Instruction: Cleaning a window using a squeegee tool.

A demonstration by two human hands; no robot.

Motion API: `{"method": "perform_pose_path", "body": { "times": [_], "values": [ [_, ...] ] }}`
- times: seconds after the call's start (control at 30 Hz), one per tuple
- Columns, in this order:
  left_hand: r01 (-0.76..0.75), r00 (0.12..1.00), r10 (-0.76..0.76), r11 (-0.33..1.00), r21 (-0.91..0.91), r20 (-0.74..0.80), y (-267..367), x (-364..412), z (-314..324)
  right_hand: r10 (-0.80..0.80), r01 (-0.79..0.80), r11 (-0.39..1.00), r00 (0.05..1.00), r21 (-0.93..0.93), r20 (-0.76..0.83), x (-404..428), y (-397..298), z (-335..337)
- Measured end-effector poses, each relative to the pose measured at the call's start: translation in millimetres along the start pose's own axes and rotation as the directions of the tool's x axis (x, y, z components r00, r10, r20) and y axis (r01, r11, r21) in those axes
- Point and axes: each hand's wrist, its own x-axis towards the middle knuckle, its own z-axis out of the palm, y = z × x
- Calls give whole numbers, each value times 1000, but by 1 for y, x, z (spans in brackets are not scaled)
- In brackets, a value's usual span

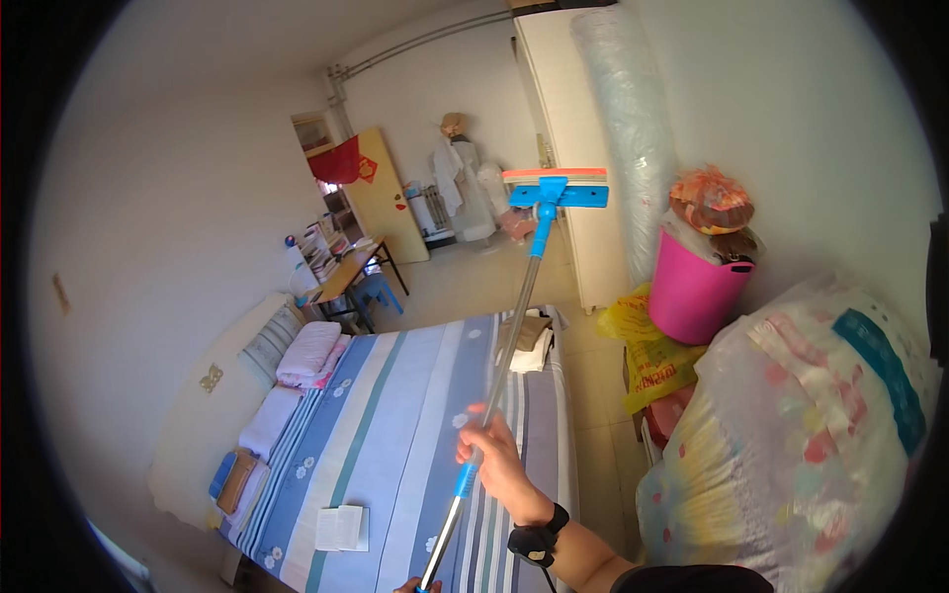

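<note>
A window squeegee with a blue plastic head and an orange-red edge is raised on a long metal pole. My right hand wraps around the pole just above its blue collar, and a black band with a small device circles that wrist. Lower down, at the bottom edge, my left hand closes on the pole's lower end; only part of it shows. Below the pole lies a bed with a striped blue and white bedspread.
An open book and folded clothes lie on the bed. Folded bedding is by the headboard. To the right stand a pink bucket and large plastic-wrapped bedding. A white cabinet and a desk are farther off.
</note>
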Motion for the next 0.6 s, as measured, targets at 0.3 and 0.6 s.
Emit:
{"method": "perform_pose_path", "body": {
  "times": [0.3, 0.6],
  "values": [
    [111, 994, -105, 975, 191, -42, 37, -28, -14, 149, -133, 978, 984, 161, -95, 10, 2, -20],
    [1, 1000, -5, 960, -280, -14, -7, -32, 19, 148, -153, 987, 985, -56, -90, 8, 13, -24]
  ]
}}
